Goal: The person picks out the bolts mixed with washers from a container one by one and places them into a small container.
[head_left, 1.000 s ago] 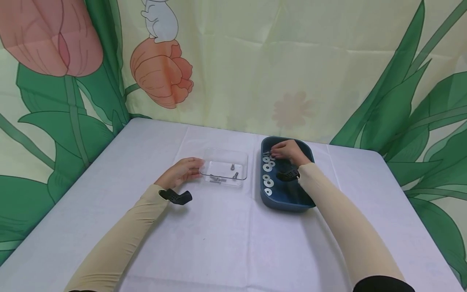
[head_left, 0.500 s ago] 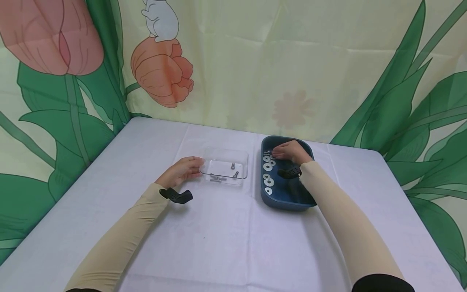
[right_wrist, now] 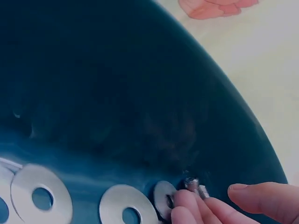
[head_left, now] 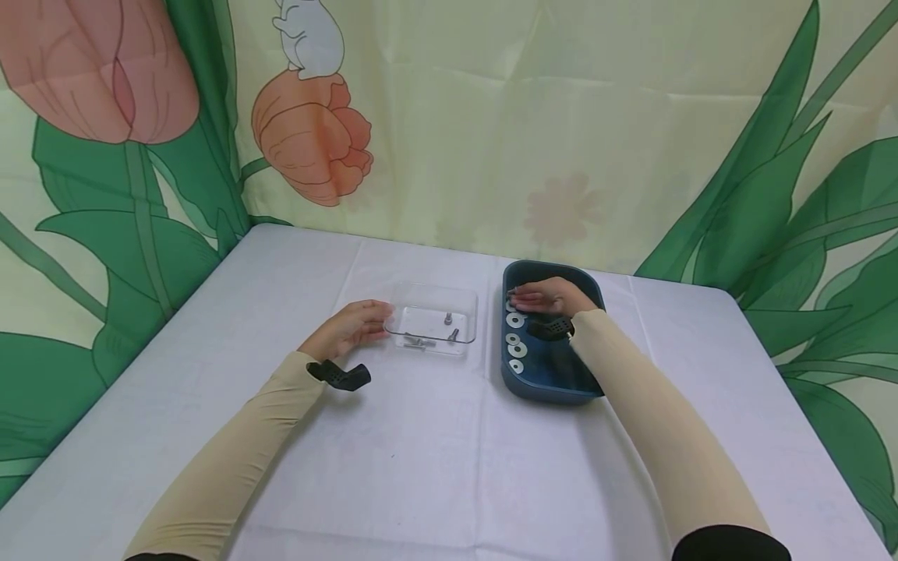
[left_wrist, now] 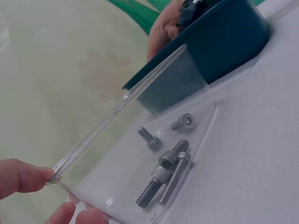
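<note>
My left hand (head_left: 354, 326) pinches the near left corner of a clear plastic box (head_left: 463, 300), thumb on its rim and fingers against the wall. Several socket head screws (left_wrist: 173, 172) lie in the box, most of them close together along one side. My right hand (head_left: 550, 294) reaches into a dark blue tray (head_left: 561, 397). In the right wrist view its fingertips (right_wrist: 187, 199) are right at a small metal screw (right_wrist: 191, 183), with the thumb held apart. Beside the fingers stands a flat washer (right_wrist: 163, 198), partly hidden by them.
Several more washers (head_left: 517, 351) lie along the left side of the blue tray. A white cloth (head_left: 393, 467) covers the table under the box and tray. Behind it hangs a curtain (head_left: 456, 140) with flower prints.
My right hand has shifted slightly left and toward me inside the blue tray, now covering some washers and the screws seen before. The left hand and box have stayed put.
</note>
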`<state>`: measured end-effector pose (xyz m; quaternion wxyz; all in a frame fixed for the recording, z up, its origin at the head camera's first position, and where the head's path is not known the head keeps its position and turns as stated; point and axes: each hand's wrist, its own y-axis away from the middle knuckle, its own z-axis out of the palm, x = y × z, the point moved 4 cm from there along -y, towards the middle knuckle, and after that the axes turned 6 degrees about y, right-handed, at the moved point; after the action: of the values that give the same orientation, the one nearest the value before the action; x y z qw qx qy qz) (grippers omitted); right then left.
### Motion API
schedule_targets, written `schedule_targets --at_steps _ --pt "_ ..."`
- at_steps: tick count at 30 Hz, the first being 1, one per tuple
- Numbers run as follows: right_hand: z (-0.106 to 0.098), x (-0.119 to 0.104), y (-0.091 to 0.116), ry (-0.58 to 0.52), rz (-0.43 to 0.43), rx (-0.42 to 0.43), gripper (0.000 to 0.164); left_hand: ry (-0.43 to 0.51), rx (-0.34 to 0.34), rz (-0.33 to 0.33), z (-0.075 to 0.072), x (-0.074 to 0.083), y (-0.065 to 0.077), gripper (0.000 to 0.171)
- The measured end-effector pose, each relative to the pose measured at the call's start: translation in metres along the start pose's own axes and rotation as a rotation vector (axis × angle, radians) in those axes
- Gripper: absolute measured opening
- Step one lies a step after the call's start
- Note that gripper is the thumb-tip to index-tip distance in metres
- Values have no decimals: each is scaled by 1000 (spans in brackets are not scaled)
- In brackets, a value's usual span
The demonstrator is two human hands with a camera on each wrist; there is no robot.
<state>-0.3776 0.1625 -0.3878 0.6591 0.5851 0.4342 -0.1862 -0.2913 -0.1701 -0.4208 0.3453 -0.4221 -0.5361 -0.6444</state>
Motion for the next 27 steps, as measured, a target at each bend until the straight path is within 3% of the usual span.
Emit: schedule_targets --at_steps 5,13,27 --pt "5 -1 -6 43 -38 32 43 -6 -2 2 -1 0 -1 47" --pt "13 0 -11 29 -83 4 44 -21 -2 -1 0 1 0 46" --pt "13 4 -16 165 -165 153 38 -1 6 -8 1 2 2 43"
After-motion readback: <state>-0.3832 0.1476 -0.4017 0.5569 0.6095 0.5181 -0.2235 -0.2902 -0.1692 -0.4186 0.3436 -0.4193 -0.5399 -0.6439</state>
